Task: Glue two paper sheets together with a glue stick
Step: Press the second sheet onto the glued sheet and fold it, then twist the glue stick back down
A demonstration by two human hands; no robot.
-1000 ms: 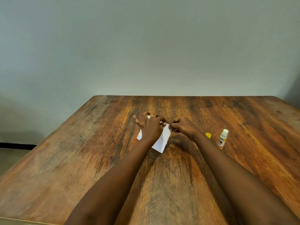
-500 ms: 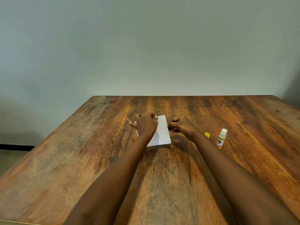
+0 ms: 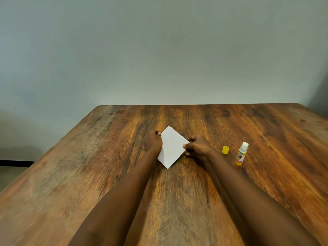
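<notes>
A small white paper (image 3: 171,147) sits turned like a diamond near the middle of the wooden table (image 3: 88,174). I cannot tell whether it is one sheet or two stacked. My left hand (image 3: 153,142) pinches its left edge. My right hand (image 3: 197,147) pinches its right corner. The glue stick (image 3: 241,154), white tipped with a yellow label, stands upright and uncapped to the right of my right hand. Its yellow cap (image 3: 225,150) rests on the table between the stick and my right hand.
A plain grey wall rises behind the table's far edge. The table's left edge runs diagonally toward me, with floor and a dark baseboard (image 3: 16,163) beyond it.
The paper has turned from a tilted, partly hidden position to a diamond orientation in full view. Both hands have shifted along its edges and stayed on it.
</notes>
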